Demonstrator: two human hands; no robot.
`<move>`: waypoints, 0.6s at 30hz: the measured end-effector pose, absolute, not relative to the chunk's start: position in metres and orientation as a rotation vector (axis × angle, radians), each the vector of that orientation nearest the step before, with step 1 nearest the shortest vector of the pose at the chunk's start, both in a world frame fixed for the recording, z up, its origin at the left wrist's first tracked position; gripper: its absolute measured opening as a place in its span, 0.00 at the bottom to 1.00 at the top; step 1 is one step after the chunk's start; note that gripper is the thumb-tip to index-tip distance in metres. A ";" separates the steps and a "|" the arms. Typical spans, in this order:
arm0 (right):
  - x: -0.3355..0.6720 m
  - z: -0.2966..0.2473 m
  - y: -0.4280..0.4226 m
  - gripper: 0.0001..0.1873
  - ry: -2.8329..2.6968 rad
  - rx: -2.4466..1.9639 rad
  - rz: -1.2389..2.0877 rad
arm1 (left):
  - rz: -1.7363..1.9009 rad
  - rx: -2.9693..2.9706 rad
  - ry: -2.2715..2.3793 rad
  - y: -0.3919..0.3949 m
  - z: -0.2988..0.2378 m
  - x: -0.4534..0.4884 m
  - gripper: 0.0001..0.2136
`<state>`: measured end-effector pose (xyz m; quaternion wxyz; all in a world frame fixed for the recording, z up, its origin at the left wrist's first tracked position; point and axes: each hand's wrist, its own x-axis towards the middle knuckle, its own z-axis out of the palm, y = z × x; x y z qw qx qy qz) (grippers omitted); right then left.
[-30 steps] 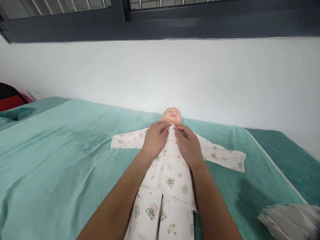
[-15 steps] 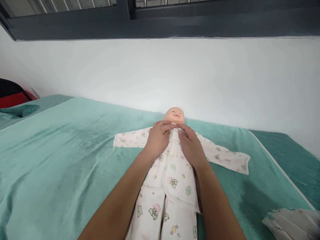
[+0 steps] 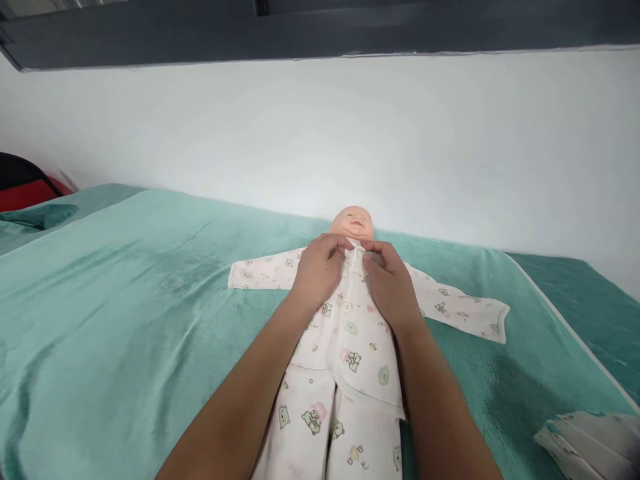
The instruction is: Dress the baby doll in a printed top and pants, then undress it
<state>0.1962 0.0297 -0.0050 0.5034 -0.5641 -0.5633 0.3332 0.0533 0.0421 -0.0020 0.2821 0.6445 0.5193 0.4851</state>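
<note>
OK, both hands up at the neckline. L hand [image 3: 320,270]: thumb & forefinger pinching the printed top [image 3: 356,337] by its collar [image 3: 355,244], one side of the front opening. R hand [image 3: 393,283] mirrors it, pinching the other side, tips v. close together; exact fold btwn the fingers is too small to tell.

Doll's head [image 3: 351,223] sits just beyond the grip, chin right by the collar. The top runs from the grip back toward the wearer of the cam, w/ a button [image 3: 347,307] on the nearer side of the fingers. L sleeve [image 3: 265,270] lies out to the left of the grip, R sleeve [image 3: 467,313] out to the right, no doll hands showing at the cuffs. Matching pants [image 3: 367,433] nearest the camera, btwn the forearms. All on a green blanket [image 3: 125,300]; bunched cloth [image 3: 595,440] well off to the right.

Handling, my guess: light, soft, floppy cotton, not slippery, prob. hard to tear. Best hold: fingertip pinch on the doubled collar edge, b/c it's prob. firmer there than the body.
</note>
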 end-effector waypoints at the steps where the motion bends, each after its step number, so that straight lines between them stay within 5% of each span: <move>1: 0.196 -0.006 0.030 0.12 -1.319 -1.338 0.810 | 1.308 1.719 1.387 0.042 -0.002 0.053 0.13; 18: 0.200 -0.017 -0.006 0.15 -1.361 -1.087 0.677 | 1.327 1.805 1.276 0.011 -0.007 0.042 0.14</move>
